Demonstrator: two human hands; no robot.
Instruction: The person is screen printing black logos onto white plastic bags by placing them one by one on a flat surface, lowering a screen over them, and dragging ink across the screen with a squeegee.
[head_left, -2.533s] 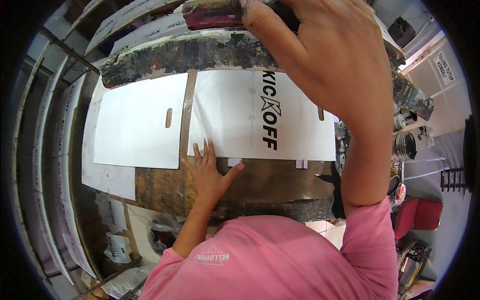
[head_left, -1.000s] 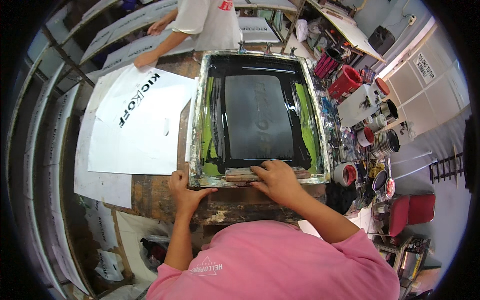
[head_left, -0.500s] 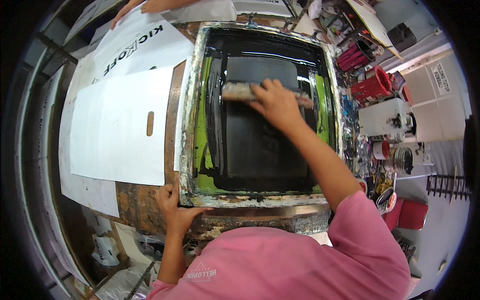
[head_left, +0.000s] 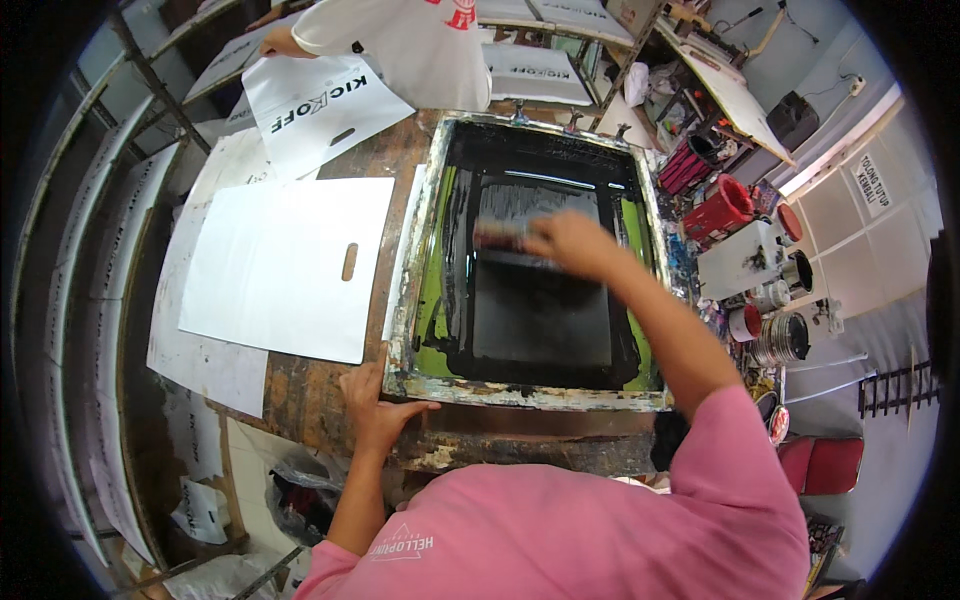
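A squeegee (head_left: 497,236), smeared by motion, is in the grip of my right hand (head_left: 580,246). It is over the black-inked mesh (head_left: 540,320) of a screen printing frame, toward its far half. Streaky wet ink shows on the mesh beyond the squeegee. Paint-crusted wood forms the screen frame (head_left: 520,394), with green strips along both inner sides. At its near left corner my left hand (head_left: 375,400) rests against the table edge, thumb stretched out to the right and apart from the fingers. Left of the frame lies a blank white bag (head_left: 270,270) with an oval handle slot.
Across the table, a co-worker's hand (head_left: 284,42) holds a printed white bag (head_left: 310,105). Ink cans, a red bucket (head_left: 715,212) and a white container (head_left: 740,258) crowd the right side. Shelving racks (head_left: 120,240) with printed bags stand at the left.
My view has shifted, showing more of the far side. The squeegee has moved and is now slanted. The co-worker's printed bag has been drawn farther away from the blank one. My left hand keeps its place.
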